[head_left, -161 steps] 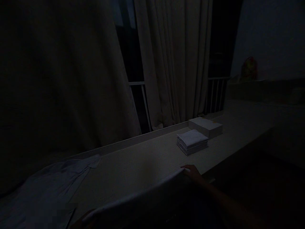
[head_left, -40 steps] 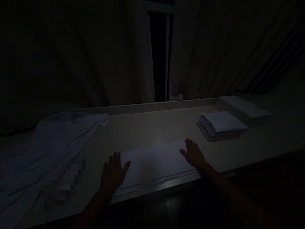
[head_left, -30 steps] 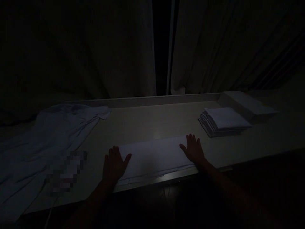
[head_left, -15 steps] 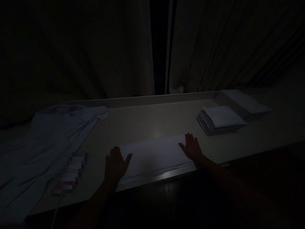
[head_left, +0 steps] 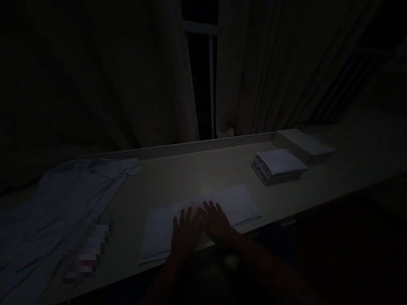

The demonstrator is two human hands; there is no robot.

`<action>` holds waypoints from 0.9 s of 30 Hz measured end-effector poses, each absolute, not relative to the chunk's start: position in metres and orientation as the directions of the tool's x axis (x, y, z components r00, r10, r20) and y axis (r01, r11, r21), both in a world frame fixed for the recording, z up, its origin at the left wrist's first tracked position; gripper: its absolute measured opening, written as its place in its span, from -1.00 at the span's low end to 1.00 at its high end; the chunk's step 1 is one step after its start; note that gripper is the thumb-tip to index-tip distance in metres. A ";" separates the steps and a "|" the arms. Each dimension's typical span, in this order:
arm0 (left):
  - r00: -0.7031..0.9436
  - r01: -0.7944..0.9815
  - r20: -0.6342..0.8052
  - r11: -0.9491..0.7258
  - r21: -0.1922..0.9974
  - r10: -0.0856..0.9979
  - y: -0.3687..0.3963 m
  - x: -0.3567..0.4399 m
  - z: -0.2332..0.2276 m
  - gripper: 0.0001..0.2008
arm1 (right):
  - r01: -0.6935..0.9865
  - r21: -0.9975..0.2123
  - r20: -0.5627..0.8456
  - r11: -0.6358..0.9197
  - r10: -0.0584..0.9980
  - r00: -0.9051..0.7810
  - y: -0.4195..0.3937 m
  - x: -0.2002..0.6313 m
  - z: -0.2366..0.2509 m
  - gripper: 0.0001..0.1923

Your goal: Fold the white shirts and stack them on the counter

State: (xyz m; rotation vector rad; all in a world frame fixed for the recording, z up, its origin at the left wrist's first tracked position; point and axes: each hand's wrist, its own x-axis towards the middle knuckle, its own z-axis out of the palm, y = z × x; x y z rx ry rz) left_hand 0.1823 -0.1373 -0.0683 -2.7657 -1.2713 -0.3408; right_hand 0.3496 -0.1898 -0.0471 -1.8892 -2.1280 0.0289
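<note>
A long white folded cloth (head_left: 237,204) lies flat along the front edge of the pale table (head_left: 171,176). My left hand (head_left: 186,233) rests on its middle with the fingers spread. Right beside it, my right hand (head_left: 216,221) is also laid on the cloth, fingers stretched forward. The two thumbs come close together, and whether they touch is hard to make out in the dark. Neither hand grips anything. To the right stands a stack of folded white cloths (head_left: 280,165).
A loose, crumpled white cloth (head_left: 70,203) spreads over the left side. Near it lies a blurred-out object (head_left: 92,245) with a cord. A pale box (head_left: 305,144) sits behind the stack. Dark curtains (head_left: 143,76) hang along the back, and the room is dim.
Both hands have moved inward from the two ends of the folded cloth to its middle. The view has shifted slightly, showing more of the curtains.
</note>
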 end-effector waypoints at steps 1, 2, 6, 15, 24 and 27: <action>0.620 0.767 0.237 -0.641 0.020 0.748 -0.137 0.177 -0.072 -0.44 | 0.973 -0.207 0.209 0.106 0.976 -0.062 -0.197 0.356 -0.052 -0.40; 0.605 0.779 0.240 -0.627 0.020 0.759 -0.136 0.170 -0.074 -0.41 | 0.977 -0.202 0.208 0.064 0.978 -0.021 -0.205 0.367 -0.055 -0.37; 0.500 0.855 0.219 -0.518 0.030 0.838 -0.122 0.125 -0.073 -0.33 | 0.978 -0.155 0.146 -0.141 0.976 0.164 -0.240 0.446 -0.061 -0.31; 0.420 0.897 0.163 -0.435 0.076 0.893 -0.131 0.083 -0.056 -0.37 | 0.928 -0.056 0.091 -0.367 0.924 0.371 -0.279 0.512 -0.076 -0.23; 0.339 0.926 0.136 -0.356 0.125 0.931 -0.077 0.099 -0.028 -0.22 | 0.947 -0.094 0.063 -0.307 0.948 0.313 -0.200 0.497 -0.050 -0.17; 0.342 0.928 0.115 -0.355 0.118 0.933 -0.067 0.092 -0.035 -0.25 | 0.936 -0.090 0.047 -0.340 0.937 0.345 -0.188 0.502 -0.063 -0.15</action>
